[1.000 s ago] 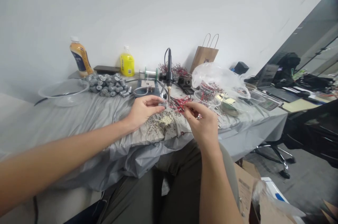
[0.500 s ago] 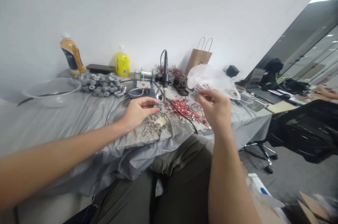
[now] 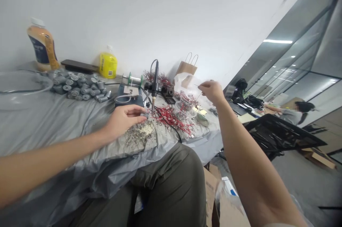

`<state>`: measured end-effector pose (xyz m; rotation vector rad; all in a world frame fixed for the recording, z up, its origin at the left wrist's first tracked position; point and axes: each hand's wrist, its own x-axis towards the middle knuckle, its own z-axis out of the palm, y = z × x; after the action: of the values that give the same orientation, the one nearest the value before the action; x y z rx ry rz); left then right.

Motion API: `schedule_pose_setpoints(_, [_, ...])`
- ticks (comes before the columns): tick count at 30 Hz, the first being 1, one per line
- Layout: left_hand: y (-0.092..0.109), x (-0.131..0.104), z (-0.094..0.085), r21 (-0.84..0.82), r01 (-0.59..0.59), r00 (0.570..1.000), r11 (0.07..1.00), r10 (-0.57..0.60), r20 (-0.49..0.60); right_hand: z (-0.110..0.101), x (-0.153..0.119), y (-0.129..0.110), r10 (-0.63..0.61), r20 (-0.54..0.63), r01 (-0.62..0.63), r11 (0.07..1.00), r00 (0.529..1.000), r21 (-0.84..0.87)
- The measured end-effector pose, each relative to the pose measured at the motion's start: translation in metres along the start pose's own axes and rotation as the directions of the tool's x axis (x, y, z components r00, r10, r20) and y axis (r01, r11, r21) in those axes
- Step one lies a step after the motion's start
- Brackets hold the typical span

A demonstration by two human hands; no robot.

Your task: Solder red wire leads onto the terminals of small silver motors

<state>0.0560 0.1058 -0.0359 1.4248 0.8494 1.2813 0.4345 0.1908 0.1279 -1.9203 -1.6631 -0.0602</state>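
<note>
My left hand [image 3: 127, 119] is closed, thumb and fingers pinching a small grey cylinder [image 3: 145, 115], which looks like a small motor. It is held just beside the tip of an upright soldering iron [image 3: 154, 93] in a stand. My right hand [image 3: 212, 91] is raised over the right of the table, fingertips pinched on a thin wire [image 3: 198, 96]. Below it are clear plastic tubs [image 3: 184, 113] holding small red-and-metal parts. Loose red wired parts [image 3: 172, 118] lie between my hands. Dark scraps [image 3: 140, 136] are scattered in front of my left hand.
Similar grey cylinders [image 3: 80, 86] are piled at the left, near a clear bowl [image 3: 24, 82]. A solder spool [image 3: 133, 80], a yellow bottle [image 3: 108, 63], an orange bottle [image 3: 42, 47] and a paper bag [image 3: 185, 68] stand behind. A black chair [image 3: 285, 136] and another person are at the right.
My view has swung to the right. My right hand has lifted away from over the tubs, with a thin wire now showing in its fingers. My left hand still holds the grey cylinder by the iron.
</note>
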Motion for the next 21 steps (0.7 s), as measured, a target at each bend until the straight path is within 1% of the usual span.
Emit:
schedule_pose_setpoints(3, [0.000, 0.000, 0.000, -0.007, -0.010, 1.000, 1.000, 0.010, -0.015, 0.012, 0.005, 0.014, 0.039, 0.076, -0.041, 0.999, 0.996, 0.023])
schedule_pose_setpoints(7, [0.000, 0.001, 0.000, -0.015, -0.020, 1.000, 1.000, 0.020, -0.024, 0.022, 0.007, 0.029, 0.049, 0.155, -0.059, 0.996, 0.987, 0.065])
schedule_pose_setpoints(10, [-0.002, 0.002, -0.001, -0.019, -0.022, 1.000, 1.000, 0.022, -0.018, 0.025, 0.009, 0.038, 0.051, 0.178, -0.068, 0.994, 0.983, 0.087])
schedule_pose_setpoints(12, [-0.003, 0.002, -0.002, -0.017, -0.020, 1.000, 1.000, 0.020, -0.005, 0.028, 0.009, 0.042, 0.063, 0.184, -0.077, 0.995, 0.981, 0.069])
schedule_pose_setpoints(14, [-0.004, 0.001, -0.002, -0.003, -0.015, 1.000, 1.000, 0.015, 0.010, 0.031, 0.010, 0.046, 0.080, 0.197, -0.083, 0.997, 0.977, 0.007])
schedule_pose_setpoints(17, [-0.004, 0.001, -0.002, 0.021, -0.004, 1.000, 1.000, 0.004, 0.031, 0.038, 0.010, 0.049, 0.104, 0.196, -0.074, 0.986, 0.975, -0.152])
schedule_pose_setpoints(19, [-0.004, 0.000, -0.002, 0.029, 0.000, 0.999, 1.000, -0.001, 0.038, 0.045, 0.010, 0.050, 0.096, 0.184, -0.047, 0.965, 0.978, -0.259])
schedule_pose_setpoints(21, [-0.004, 0.001, -0.002, 0.031, -0.001, 0.999, 1.000, 0.000, 0.040, 0.054, 0.009, 0.049, 0.059, 0.198, 0.012, 0.941, 0.978, -0.337])
